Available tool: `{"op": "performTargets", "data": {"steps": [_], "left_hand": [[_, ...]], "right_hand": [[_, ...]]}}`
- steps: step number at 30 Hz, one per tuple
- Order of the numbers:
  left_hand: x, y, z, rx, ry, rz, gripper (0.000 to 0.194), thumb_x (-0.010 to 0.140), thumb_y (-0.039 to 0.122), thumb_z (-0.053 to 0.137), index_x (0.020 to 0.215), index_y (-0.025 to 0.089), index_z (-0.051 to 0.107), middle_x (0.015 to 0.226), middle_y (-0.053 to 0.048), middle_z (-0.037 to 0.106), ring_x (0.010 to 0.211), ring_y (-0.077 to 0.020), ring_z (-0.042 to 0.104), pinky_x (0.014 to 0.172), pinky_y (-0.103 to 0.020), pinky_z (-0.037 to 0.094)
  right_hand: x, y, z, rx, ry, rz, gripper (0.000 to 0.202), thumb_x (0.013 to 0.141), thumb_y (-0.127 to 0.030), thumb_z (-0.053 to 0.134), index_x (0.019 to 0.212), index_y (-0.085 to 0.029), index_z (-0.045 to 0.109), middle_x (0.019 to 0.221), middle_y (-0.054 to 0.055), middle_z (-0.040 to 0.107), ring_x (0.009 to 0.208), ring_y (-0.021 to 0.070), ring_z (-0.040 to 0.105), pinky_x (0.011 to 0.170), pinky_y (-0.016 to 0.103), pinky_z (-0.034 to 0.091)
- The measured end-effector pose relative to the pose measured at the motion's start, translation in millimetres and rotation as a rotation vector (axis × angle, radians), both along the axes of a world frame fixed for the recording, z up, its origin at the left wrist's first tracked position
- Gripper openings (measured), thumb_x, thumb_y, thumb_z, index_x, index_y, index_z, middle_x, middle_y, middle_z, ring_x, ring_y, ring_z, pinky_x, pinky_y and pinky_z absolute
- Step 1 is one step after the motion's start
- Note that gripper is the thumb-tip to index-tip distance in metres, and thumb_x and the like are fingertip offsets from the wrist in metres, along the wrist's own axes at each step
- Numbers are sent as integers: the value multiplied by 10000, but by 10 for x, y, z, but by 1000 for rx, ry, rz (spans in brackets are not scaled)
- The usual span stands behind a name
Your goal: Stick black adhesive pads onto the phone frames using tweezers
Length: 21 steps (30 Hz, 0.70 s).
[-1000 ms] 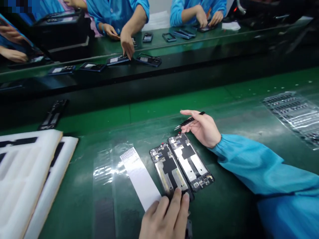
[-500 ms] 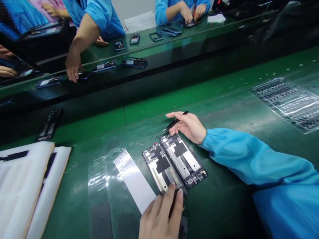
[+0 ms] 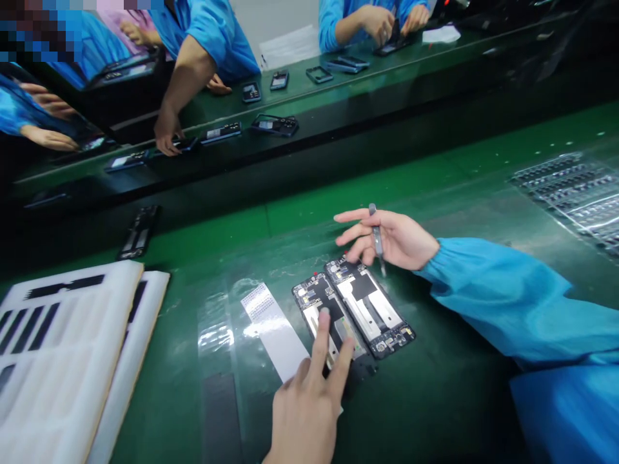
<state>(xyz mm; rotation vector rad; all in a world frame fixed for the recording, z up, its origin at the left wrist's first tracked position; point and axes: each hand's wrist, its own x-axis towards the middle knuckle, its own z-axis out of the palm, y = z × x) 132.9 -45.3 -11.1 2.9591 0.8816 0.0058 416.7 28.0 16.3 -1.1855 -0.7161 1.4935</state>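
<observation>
Two opened phone bodies lie side by side on the green bench, inner parts facing up. My left hand (image 3: 307, 406) reaches over the left phone body (image 3: 314, 296), its fingers apart and the fingertips at the middle of that phone. A small pale greenish piece lies beside those fingers. My right hand (image 3: 401, 238) is above the top end of the right phone body (image 3: 370, 309). Its fingers are loosely spread, with tweezers (image 3: 377, 237) tucked across the hand. Left of the phones lies a white strip (image 3: 278, 338) with rows of small marks, partly under my left hand.
White foam trays (image 3: 62, 386) with dark slots stand at left. A clear plastic sheet of parts (image 3: 575, 193) lies at right. Another phone body (image 3: 138, 232) rests further back. Beyond a dark raised rail, co-workers' hands (image 3: 169, 132) handle phones (image 3: 275, 124).
My left hand's fingers have spread and moved up the left phone. The tweezers in my right hand have swung round, their tip now toward me. The whole view has shifted slightly.
</observation>
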Motion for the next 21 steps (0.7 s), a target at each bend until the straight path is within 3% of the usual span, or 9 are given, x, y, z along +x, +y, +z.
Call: {"op": "performTargets", "data": {"steps": [3,5,6,8,10,13,16,19,21], "left_hand": [[-234,42,85,17,-128,135,645,879,21,468,1491,219,415,1525,-167,451,662,-144,708,463,-246,565],[-457,107,173,28,-317,255,504,955,128,478,1455,191,453,1429,-132,577,858,-168,740,648,-235,611],[-572,140,212,66,-374,316,452,974,179,493,1426,192,484,1364,-111,631,965,-184,730,729,-236,611],[-778,195,252,137,-379,392,390,985,226,507,1374,210,535,1307,-84,658,1033,-187,715,733,-211,600],[-921,221,228,146,-306,391,395,979,190,490,1368,231,546,1365,-83,614,951,-159,732,626,-180,582],[-992,230,106,99,-218,303,514,930,83,437,1412,246,513,1471,-101,528,924,-152,731,622,-194,587],[-970,243,-17,98,-152,212,596,859,28,418,1407,239,526,1487,-114,517,854,-160,736,627,-228,599],[-988,271,-92,108,-136,149,610,830,33,442,1400,228,534,1468,-142,533,703,-141,720,581,-237,593],[-1051,293,-129,104,-179,142,613,824,32,434,1399,223,533,1453,-151,546,731,-148,727,570,-230,589]], "right_hand": [[-233,-317,224,147,-620,445,230,915,-245,490,973,-153,692,642,38,725,383,136,558,372,240,361],[-535,-625,218,279,-1133,684,208,914,-330,610,959,-157,716,589,38,697,440,193,613,412,273,389],[-699,-778,169,322,-1359,753,289,823,-363,745,988,-128,722,631,77,720,503,255,664,422,302,407],[-985,-1011,23,367,-1617,862,454,650,-307,906,1010,-97,726,688,110,747,539,303,700,422,330,421],[-1156,-1078,-110,385,-1695,893,499,638,-225,915,1076,-111,704,700,83,755,555,296,718,427,327,423],[-1197,-808,-157,351,-1734,861,358,773,-188,813,1098,-149,669,713,54,756,605,290,738,464,316,418],[-1120,-217,-73,254,-1798,771,231,881,-295,720,1056,-156,660,780,100,764,717,314,751,529,313,419],[-987,442,-14,185,-1834,675,298,910,-417,675,1067,-165,653,872,136,763,808,323,746,583,311,428],[-872,789,-10,140,-1855,606,308,919,-445,655,1069,-176,650,929,143,760,855,325,739,612,314,436]]}}
